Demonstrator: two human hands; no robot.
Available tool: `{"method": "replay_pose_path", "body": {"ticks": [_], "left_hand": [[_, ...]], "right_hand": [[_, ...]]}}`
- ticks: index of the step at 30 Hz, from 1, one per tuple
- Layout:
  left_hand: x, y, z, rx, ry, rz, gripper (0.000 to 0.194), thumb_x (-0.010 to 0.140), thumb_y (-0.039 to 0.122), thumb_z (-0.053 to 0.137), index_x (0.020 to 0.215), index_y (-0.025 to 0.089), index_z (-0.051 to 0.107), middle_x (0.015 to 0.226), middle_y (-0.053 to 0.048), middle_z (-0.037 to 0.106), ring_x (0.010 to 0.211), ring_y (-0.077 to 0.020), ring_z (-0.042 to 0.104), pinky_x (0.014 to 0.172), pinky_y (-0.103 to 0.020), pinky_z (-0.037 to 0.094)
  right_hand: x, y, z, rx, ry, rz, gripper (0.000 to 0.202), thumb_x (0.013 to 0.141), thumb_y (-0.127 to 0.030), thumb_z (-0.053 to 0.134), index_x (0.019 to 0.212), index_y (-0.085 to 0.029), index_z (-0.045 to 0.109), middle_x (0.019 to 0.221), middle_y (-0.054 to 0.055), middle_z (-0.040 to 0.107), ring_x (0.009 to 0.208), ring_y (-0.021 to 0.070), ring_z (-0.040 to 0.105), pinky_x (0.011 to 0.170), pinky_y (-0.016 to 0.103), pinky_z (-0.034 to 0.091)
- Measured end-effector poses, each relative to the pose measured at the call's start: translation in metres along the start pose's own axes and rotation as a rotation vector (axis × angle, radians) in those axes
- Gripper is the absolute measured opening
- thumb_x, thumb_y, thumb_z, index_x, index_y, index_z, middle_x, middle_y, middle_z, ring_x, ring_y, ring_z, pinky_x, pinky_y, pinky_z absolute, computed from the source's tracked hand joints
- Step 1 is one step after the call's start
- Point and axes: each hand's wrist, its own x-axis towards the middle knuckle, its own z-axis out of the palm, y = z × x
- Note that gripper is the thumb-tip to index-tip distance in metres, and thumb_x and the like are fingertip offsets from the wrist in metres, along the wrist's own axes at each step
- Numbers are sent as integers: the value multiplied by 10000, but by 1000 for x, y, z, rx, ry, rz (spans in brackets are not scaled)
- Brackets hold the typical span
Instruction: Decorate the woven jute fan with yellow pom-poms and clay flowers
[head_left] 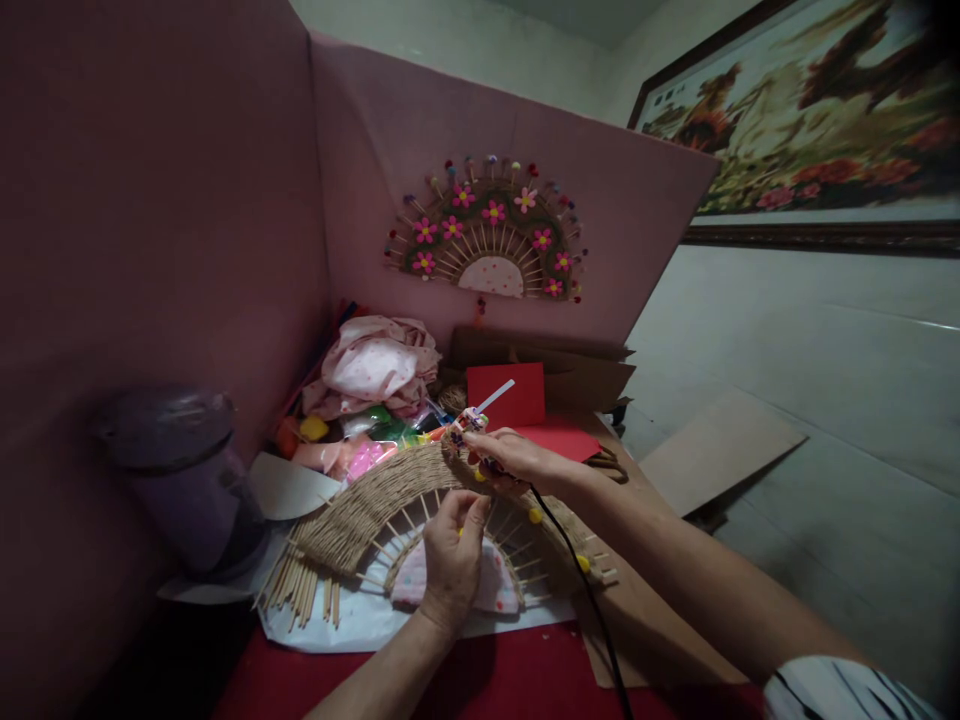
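Note:
A fan-shaped piece [375,500] of woven twine and thin sticks lies on white plastic, with a spotted cloth half-circle [499,585] at its base. My left hand [454,555] is over its middle, thumb and fingertips pinched; a bit of yellow shows by the fingers. Above and to the right, my right hand [514,458] is wrapped round a patterned glue gun [466,428] with a white stick jutting from its end and a black cord hanging down. Yellow pieces [583,564] sit along the fan's right side.
A finished flowered fan [491,230] hangs on the pink panel. Behind the work lie crumpled cloth [375,365], bagged coloured materials, red card [506,393] and cardboard. A lidded container [184,480] stands left, near loose sticks [300,590]. Brown board [637,620] lies at the right.

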Motion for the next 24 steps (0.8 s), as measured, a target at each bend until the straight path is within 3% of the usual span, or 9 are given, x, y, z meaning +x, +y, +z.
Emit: {"method": "replay_pose_path", "body": {"ticks": [24], "left_hand": [[-1,0,0,54,-41,-25,258,835,408,535,754,169,585,632,-4,582,607,-133,526,563,-226,383]], "right_hand": [[7,9,-6,-49,-53,-19,497,811,-659,421,744,-176,519,434,-65,396,328,51,308,320,167,209]]}}
